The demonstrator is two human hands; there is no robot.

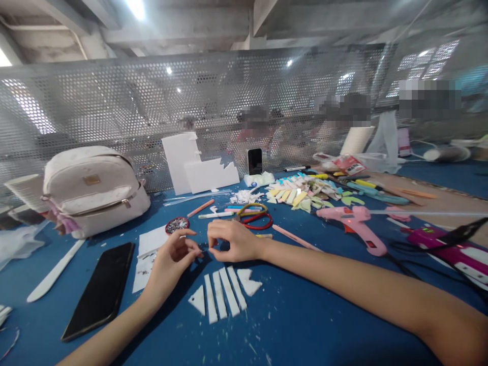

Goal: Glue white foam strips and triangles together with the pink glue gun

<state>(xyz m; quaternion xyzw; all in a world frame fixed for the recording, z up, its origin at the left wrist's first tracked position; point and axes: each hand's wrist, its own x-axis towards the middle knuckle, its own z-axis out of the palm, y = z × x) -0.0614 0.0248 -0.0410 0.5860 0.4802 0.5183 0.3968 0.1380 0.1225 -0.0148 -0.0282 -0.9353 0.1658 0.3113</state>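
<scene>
My left hand [173, 256] and my right hand [232, 241] meet above the blue table [305, 315], fingertips pinched together. Both seem to grip something tiny between them, too small to make out. Just below the hands lie several white foam strips [223, 292] in a fan, with a white triangle [198, 300] at their left end and a notched white piece [247, 282] at the right. A round tin of glittery bits [177, 224] sits just behind my left hand.
A black phone [101, 290] lies at left beside paper sheets [148, 256]. A white backpack [91, 190] stands far left. A pink glue gun [354, 223], coloured rings [255, 216], pens, foam scraps [301, 193] and white foam boards [198, 165] lie behind. People sit beyond the mesh screen.
</scene>
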